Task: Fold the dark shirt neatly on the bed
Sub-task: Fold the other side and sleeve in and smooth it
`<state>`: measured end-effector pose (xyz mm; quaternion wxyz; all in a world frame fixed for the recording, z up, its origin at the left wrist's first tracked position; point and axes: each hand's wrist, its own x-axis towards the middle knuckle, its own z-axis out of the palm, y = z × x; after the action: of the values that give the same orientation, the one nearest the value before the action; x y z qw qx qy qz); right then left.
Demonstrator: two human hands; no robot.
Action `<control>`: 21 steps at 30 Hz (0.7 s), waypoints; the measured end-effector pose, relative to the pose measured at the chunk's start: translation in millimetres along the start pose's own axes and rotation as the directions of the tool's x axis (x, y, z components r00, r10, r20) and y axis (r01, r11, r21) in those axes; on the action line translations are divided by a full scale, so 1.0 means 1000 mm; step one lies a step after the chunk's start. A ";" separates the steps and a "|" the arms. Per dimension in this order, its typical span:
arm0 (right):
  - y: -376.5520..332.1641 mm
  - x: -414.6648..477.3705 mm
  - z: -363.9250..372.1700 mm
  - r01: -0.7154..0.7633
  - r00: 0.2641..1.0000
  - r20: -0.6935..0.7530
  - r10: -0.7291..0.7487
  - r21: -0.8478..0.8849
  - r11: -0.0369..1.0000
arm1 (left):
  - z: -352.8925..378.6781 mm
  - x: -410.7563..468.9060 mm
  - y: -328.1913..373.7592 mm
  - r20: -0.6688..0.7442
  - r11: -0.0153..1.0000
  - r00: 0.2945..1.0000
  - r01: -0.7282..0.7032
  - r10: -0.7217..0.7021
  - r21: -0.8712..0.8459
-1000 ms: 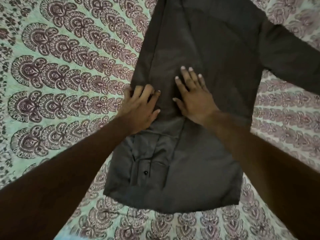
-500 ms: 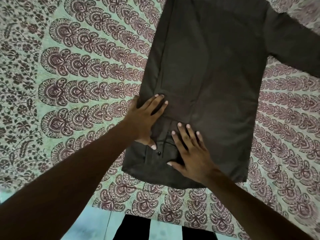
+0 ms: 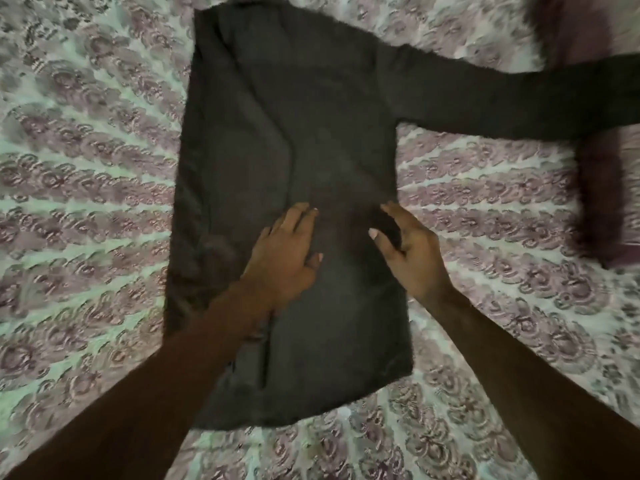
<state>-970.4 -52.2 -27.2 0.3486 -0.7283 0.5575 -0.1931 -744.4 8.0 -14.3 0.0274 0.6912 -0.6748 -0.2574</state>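
The left hand (image 3: 282,252) lies flat on the dark shirt (image 3: 329,133), fingers straight and together, pressing the cloth near its middle and gripping nothing. The right hand (image 3: 414,252) is also open, its fingers loosely bent and thumb spread, at the right edge of the shirt's body. Whether it touches the cloth or hangs just above it cannot be told. Half a second ago the left hand sat at the shirt's folded left edge and the right pressed flat on the near part by the buttons. Both have since moved rightward, and the right hand has lifted out of its flat press. The view has swung too, so the far end of the shirt now shows. The whole frame is blurred by motion, the buttons can no longer be made out, and both forearms run off the near edge. The shirt lies lengthwise on the patterned bedspread (image 3: 86,202), its left side folded in over the body along a long crease. Its right sleeve (image 3: 502,98) stretches out to the right, across a dark maroon cloth (image 3: 602,202) too smeared to identify.
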 end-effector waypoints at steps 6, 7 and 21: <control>0.077 0.049 -0.119 -0.168 0.972 -0.174 0.159 -0.038 0.985 | 0.015 0.118 0.111 0.063 0.993 0.993 -0.103 0.099 0.061; 0.089 0.057 -0.139 -0.185 0.966 -0.192 0.175 -0.034 0.982 | 0.017 0.140 0.130 0.087 0.990 0.990 -0.114 0.107 0.079; 0.198 0.149 -0.315 -0.548 0.611 -0.727 0.312 -0.105 0.830 | 0.045 0.279 0.220 0.236 0.961 0.972 -0.054 -0.012 0.270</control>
<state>-1269.9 -312.3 28.6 0.0330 -0.4926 0.8286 -0.2639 -975.6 -261.2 -57.1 -0.1462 0.6456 -0.7097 -0.2410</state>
